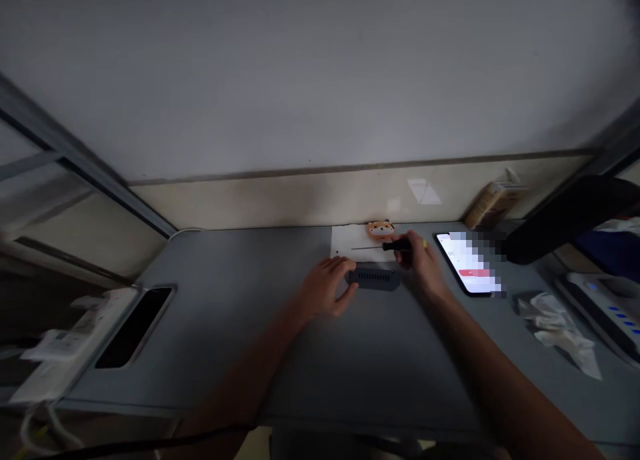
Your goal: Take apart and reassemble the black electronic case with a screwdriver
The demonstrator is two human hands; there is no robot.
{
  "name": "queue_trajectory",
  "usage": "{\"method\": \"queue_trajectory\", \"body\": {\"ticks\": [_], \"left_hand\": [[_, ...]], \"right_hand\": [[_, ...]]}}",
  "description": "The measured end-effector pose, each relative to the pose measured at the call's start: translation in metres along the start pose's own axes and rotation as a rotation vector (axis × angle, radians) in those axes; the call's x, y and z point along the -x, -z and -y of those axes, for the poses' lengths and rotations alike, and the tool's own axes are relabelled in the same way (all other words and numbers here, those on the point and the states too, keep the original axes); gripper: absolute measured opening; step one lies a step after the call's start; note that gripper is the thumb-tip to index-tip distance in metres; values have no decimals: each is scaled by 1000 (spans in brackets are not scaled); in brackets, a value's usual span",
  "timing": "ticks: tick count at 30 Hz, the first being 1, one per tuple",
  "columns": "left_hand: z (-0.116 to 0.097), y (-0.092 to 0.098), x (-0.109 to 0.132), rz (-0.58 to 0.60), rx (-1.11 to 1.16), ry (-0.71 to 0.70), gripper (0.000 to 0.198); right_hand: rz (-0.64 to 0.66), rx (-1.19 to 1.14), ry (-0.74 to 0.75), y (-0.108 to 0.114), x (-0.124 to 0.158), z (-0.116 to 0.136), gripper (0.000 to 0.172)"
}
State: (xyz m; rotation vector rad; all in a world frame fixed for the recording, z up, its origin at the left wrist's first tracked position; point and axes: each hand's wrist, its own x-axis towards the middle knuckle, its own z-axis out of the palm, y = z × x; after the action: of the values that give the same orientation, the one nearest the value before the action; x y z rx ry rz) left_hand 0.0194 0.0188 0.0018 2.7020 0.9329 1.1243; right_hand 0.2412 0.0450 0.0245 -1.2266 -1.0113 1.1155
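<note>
Grey tabletop (225, 267) spans the lower half of the frame. Dark-screened phone (135, 328) lies at lower left. Crumpled white tissue (555, 323) at lower right; phone with lit screen (457, 257) to its upper left. Left hand (327, 288), near frame centre: fingers and thumb grasping the left end of a slotted dark-grey block. Right hand (419, 257), right of centre: fingers closed around the black handle of a thin-shafted tool. White sheet (343, 239) behind the block. Block (377, 279) just right of centre, long side crosswise. Tool (395, 245) shaft points left, above the block in frame; contact with sheet cannot be told. Smallest: orange animal-faced item (381, 229), at the sheet's upper right.
</note>
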Motion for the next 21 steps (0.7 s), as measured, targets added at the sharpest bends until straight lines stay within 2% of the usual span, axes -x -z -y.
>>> {"method": "queue_trajectory", "body": {"ticks": [5,9,15,21], "left_hand": [[0,1,0,11,-32,-20,26],[-2,3,0,-10,-79,-68,19],[-5,11,-2,-22,-121,-104,6],[-4,20,-6,-38,-128,-116,10]], "right_hand": [[131,80,73,-10,5,-11,60],[215,102,77,-9,5,-14,64],[243,160,89,-8,4,-18,62],[252,121,18,-9,5,-12,70]]}}
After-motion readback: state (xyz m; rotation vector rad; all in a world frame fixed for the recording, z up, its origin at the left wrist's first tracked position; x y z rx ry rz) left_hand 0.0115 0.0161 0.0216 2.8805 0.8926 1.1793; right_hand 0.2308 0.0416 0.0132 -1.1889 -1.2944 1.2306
